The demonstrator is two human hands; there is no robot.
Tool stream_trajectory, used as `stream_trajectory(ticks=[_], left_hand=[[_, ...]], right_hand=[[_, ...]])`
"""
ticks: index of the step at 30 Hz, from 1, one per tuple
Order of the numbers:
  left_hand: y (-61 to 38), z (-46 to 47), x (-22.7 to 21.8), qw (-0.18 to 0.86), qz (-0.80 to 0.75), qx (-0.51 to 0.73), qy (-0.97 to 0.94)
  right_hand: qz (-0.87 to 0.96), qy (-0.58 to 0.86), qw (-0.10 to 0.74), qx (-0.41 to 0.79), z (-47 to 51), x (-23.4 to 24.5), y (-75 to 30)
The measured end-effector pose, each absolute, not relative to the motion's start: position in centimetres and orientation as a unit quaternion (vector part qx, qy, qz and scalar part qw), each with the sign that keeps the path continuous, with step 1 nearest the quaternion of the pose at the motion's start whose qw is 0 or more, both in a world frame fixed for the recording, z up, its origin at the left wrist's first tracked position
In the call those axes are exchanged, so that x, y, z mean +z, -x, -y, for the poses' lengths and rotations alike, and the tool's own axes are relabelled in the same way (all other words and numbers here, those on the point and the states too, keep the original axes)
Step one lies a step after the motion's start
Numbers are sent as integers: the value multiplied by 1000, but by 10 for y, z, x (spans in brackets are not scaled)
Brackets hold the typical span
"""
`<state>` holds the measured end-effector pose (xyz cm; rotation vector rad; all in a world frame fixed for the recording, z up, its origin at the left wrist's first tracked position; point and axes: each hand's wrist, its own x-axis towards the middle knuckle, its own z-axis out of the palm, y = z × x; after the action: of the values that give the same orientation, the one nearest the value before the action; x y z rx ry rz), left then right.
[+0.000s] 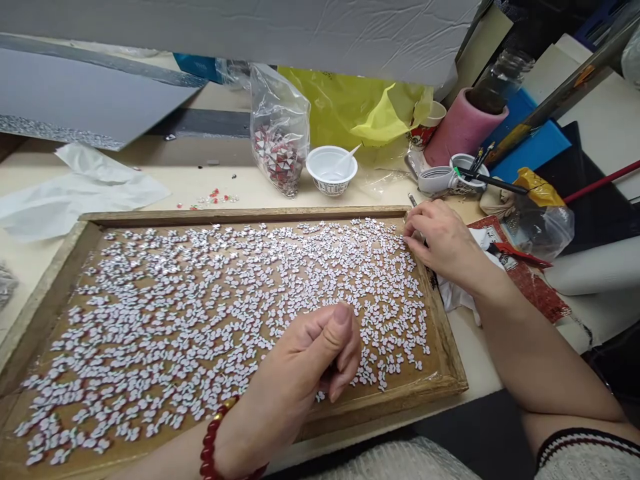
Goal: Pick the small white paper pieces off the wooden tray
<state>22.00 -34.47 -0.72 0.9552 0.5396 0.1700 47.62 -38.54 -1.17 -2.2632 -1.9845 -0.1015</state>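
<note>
A shallow wooden-framed tray (380, 402) lies across the table. Many small white double-lobed pieces (200, 300), with hints of red and green at their edges, are spread over its brown base. Above the tray's near right part, my left hand (313, 350) is closed, thumb on top and fingers curled; anything inside is hidden. My right hand (443, 237) is at the tray's far right corner, its fingers closed around a thin pen-like tool (412, 199). Only that tool's tip and a dark bit between the fingers show.
Behind the tray stand a clear bag of red and silver pieces (280, 157) and a white bowl (332, 177) with a spoon. Loose red and clear stones (215, 198) lie nearby. A pink roll (463, 130), cups and brushes crowd the right. White tissue (85, 187) lies left.
</note>
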Motion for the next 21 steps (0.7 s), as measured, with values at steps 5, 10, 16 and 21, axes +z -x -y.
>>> stream_trajectory(ticks=[5,10,16,21], left_hand=[[-221,344,-8,853,-254,72,-450],[-223,342,-5,859,-250,71,-442],[-225,342,-5,864,-262,73,-425],[-225,342,-5,867,-265,59,-417]], right_hand=[[658,750,53,-37,385,-15,-478],[661,748,49,-35,385,-17,-478],[652,755,65,-28,386,-14,-480],[680,700,214,37,394,6,-457]])
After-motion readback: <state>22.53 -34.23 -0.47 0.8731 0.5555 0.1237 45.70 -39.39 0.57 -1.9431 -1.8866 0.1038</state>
